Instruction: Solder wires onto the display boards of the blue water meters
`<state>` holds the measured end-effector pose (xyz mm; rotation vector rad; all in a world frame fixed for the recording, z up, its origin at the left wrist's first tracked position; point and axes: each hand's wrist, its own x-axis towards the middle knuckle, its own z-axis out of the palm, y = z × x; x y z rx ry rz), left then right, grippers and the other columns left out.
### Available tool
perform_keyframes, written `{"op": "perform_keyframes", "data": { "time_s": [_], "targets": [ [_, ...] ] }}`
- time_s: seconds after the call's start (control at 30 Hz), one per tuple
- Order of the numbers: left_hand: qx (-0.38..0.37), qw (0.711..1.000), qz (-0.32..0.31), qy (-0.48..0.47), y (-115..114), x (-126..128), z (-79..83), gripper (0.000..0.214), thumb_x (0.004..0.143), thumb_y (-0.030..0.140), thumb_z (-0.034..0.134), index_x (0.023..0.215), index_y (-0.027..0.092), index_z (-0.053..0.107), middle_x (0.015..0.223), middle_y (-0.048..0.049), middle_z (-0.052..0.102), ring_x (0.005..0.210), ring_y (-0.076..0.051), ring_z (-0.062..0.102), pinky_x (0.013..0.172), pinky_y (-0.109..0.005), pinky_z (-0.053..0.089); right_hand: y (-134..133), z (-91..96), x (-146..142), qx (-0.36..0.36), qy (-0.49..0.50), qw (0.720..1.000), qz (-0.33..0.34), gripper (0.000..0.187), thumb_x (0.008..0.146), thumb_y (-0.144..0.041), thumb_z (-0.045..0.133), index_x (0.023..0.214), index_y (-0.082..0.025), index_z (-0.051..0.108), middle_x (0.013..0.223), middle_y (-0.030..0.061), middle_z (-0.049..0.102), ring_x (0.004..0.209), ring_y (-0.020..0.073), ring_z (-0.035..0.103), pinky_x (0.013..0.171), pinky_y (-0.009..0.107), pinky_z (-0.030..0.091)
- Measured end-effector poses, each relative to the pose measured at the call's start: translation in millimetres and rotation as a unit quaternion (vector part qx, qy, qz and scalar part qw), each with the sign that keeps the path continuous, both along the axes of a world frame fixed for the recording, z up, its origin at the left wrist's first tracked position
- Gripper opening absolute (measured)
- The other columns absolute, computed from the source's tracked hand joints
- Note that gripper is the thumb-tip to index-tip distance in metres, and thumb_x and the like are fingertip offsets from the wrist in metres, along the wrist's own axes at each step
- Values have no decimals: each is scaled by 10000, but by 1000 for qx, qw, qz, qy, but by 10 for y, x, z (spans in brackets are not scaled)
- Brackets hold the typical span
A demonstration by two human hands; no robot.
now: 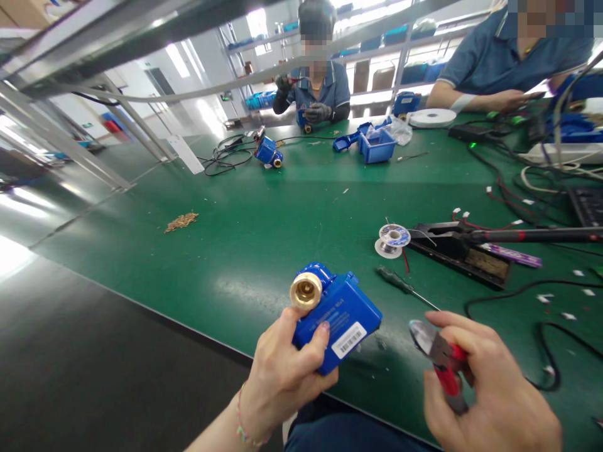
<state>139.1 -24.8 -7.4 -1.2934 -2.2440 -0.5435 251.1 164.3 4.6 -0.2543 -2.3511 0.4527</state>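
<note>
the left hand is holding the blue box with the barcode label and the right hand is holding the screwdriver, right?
Not quite: the right hand holds red-handled pliers. The head view shows the screwdriver lying on the table. The left hand does hold the blue box with the barcode label.

Around our green bench [254, 194]: loose supplies, with two people beyond
On the left we see a small heap of brass-coloured pieces [181, 221]; to the right, a wire spool [402, 235] stands just beside a black tray [455, 254]. Farther back, we find a blue bin [377, 150] near a flat white roll [436, 118]. Across from us, one co-worker [336, 85] wears dark gloves [318, 113]; a second co-worker [485, 69] wears a blue shirt.
</note>
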Motion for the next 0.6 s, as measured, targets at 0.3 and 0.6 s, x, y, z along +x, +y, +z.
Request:
{"op": "perform_keyframes", "data": {
  "time_s": [0.3,0.6],
  "targets": [
    [-29,999,19,-42,39,22,73,487,662,168,600,1124,281,500,1066,-90,443,785,-210,592,552,-303,537,-8,1,-28,7,-11,1000,10,104,798,-145,441,897,-167,465,1026,68,559,852,155,564,704,247,404],
    [38,998,-6,-43,64,25,42,399,645,134,632,991,224,457,1112,-98,466,828,-205,585,571,-288,525,17,-31,-15,23,-21,1000,-5,118,823,-199,425,919,-157,480,1035,68,558,866,165,568,714,257,419]
  ]
}}
